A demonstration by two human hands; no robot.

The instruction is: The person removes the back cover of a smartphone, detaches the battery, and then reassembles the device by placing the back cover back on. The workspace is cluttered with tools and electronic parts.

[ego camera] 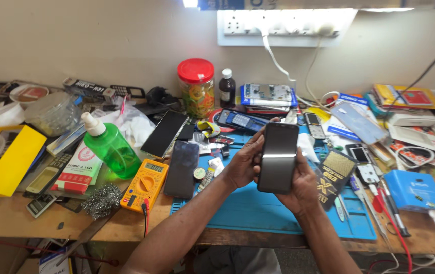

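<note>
A dark smartphone (278,157) with its black screen facing up is held upright above the blue work mat (258,210). My left hand (243,162) grips its left edge with fingers curled around the upper side. My right hand (301,190) supports it from below and behind on the right. Both forearms reach in from the bottom of the view.
Two other dark phones (181,168) lie left of the mat, beside a yellow multimeter (144,184) and a green spray bottle (110,146). A red-lidded jar (196,87) and a brown bottle (227,88) stand by the wall. A blue box (414,190), red-handled tools (387,208) and cables crowd the right.
</note>
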